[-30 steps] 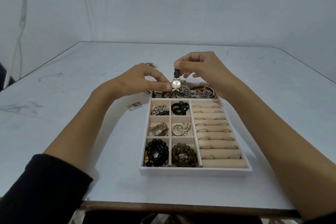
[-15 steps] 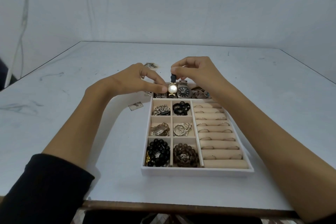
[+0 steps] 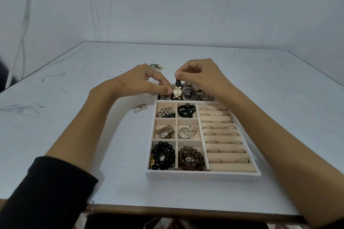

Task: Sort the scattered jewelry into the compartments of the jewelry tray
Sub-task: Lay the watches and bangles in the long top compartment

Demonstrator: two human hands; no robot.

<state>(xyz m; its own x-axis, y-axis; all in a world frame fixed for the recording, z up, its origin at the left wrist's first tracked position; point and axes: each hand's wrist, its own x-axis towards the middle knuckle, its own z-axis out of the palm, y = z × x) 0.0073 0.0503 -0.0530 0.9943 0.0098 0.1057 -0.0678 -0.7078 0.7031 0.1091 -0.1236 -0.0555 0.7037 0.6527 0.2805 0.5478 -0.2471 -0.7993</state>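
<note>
A white jewelry tray (image 3: 202, 175) with beige compartments lies in front of me. A small gold watch with a black strap (image 3: 177, 91) stands in the tray's far compartment. My right hand (image 3: 202, 73) pinches the top of its strap. My left hand (image 3: 147, 82) holds the watch case at its left side with thumb and fingertips. Beside it sits a larger dark-faced watch (image 3: 189, 93). The square compartments hold silver chains (image 3: 166, 112), black rings (image 3: 186, 111), black beads (image 3: 163, 155) and brown beads (image 3: 190, 158). Ring rolls (image 3: 223, 135) fill the right side.
A small rectangular piece (image 3: 140, 108) lies on the white table left of the tray. More loose jewelry (image 3: 155, 66) shows beyond my left hand. The table's near edge (image 3: 167, 210) runs below the tray.
Both hands have lowered the gold watch from above the tray down into the far compartment, next to the dark-faced watch.
</note>
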